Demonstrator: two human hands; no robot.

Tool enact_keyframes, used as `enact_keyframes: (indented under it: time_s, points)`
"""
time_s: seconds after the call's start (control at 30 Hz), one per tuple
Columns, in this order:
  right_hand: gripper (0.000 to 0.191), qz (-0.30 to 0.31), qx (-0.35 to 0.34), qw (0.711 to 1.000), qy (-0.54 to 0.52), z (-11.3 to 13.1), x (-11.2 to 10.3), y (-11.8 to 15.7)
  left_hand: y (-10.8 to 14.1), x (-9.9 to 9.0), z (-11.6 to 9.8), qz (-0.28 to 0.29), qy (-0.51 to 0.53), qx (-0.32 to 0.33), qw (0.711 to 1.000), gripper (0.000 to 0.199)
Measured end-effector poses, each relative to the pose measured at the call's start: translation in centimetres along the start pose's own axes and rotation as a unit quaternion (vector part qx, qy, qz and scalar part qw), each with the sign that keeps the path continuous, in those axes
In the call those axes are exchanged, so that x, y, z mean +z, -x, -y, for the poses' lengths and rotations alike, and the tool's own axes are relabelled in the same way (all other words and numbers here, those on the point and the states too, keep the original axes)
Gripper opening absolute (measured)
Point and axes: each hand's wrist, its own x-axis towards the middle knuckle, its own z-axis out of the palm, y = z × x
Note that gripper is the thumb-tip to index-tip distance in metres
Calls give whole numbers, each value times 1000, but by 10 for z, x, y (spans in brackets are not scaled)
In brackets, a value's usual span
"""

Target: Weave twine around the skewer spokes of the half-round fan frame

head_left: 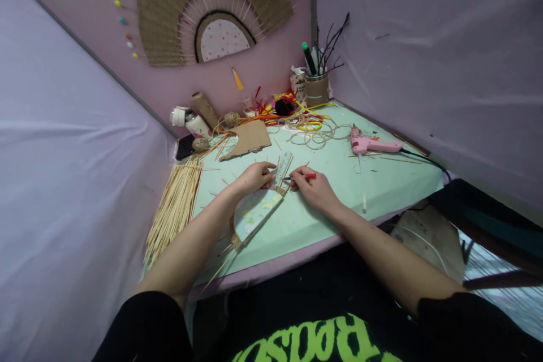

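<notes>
A small half-round piece [257, 210] with a patterned face and a woven rim lies near the table's front edge, thin sticks poking out around it. My left hand [255, 176] is at its upper edge, fingers bent beside a clear ruler [284, 165]; what its fingertips grip, if anything, is too small to tell. My right hand [311, 186] holds a red pen [310, 176], its tip pointing left toward the sticks by the ruler.
A bundle of pale sticks [173, 206] lies at the left. Cut cardboard [249, 140] and tangled cords [311, 124] are behind. A pink glue gun [373, 144] with a black cable rests at the right. A large woven fan [161, 25] hangs on the wall.
</notes>
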Motion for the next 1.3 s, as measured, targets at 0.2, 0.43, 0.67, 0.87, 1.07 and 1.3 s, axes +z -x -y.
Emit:
enact_keyframes:
  time_s: [0.2, 0.43, 0.67, 0.87, 1.07, 1.3]
  points:
    - [21, -6, 9, 1000, 2, -1, 1, 0, -1, 0, 2, 3, 3, 6, 1000, 42]
    - [23, -2, 4, 1000, 1, 2, 0, 1, -3, 0, 7, 2, -1, 14, 1000, 40]
    - [21, -15, 23, 1000, -10, 3, 0, 0, 0, 1, 2, 1, 22, 0, 1000, 41]
    - [32, -60, -28, 997, -35, 7, -8, 14, 3, 0, -3, -1, 25, -17, 1000, 45]
    - [30, 30, -90, 978, 184, 15, -12, 38, 4, 0, -4, -11, 22, -13, 1000, 43]
    - [23, 94, -121, 954, 257, 18, 10, 29, 6, -1, 5, -34, 72, -34, 996, 41]
